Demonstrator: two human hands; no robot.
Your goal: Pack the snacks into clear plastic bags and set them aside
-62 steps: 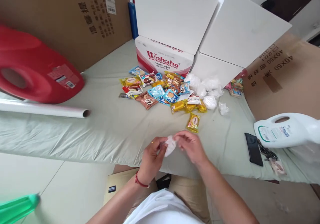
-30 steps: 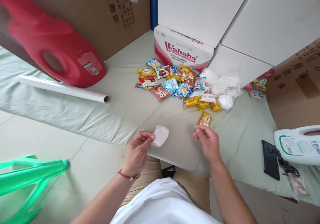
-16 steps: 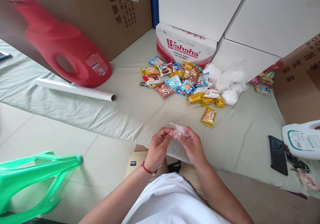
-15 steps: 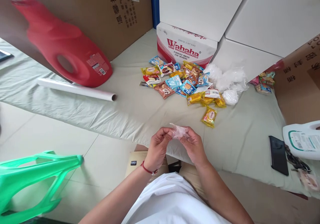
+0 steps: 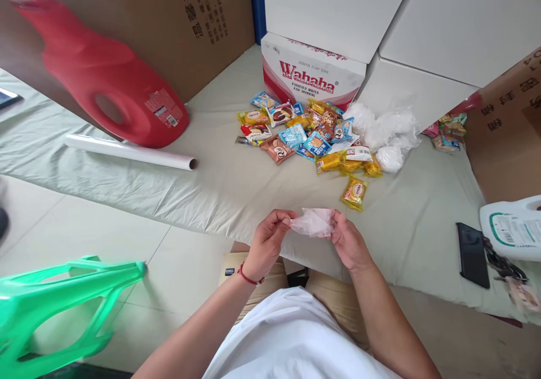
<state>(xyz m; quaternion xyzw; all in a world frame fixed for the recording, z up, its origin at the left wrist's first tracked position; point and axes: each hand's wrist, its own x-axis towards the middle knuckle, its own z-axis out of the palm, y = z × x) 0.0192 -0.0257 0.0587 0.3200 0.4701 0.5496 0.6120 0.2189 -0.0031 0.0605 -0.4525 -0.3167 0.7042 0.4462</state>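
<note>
A small, thin translucent plastic bag [image 5: 313, 223] is stretched between my two hands, above the front edge of the cloth-covered surface. My left hand [image 5: 270, 238], with a red cord bracelet at the wrist, pinches the bag's left end. At its right end, my right hand [image 5: 350, 240] grips the bag with thumb and fingers. Just beyond the right hand lies a yellow snack packet [image 5: 354, 192]. Farther back is a pile of wrapped snacks [image 5: 293, 136] in blue, brown, red and yellow. Crumpled clear plastic bags [image 5: 386, 131] lie to the right of this pile.
A Wahaha carton [image 5: 310, 71] stands behind the snacks. At left are a red detergent bottle [image 5: 114, 80], a white roll [image 5: 131, 152] and a green stool [image 5: 76, 305] on the floor. A phone [image 5: 472, 255] and a white bottle [image 5: 513, 229] are at right.
My right hand has moved rightward, away from the left hand. Between them the bunched plastic bag is now drawn out longer and flatter. The left hand has stayed nearly in place.
</note>
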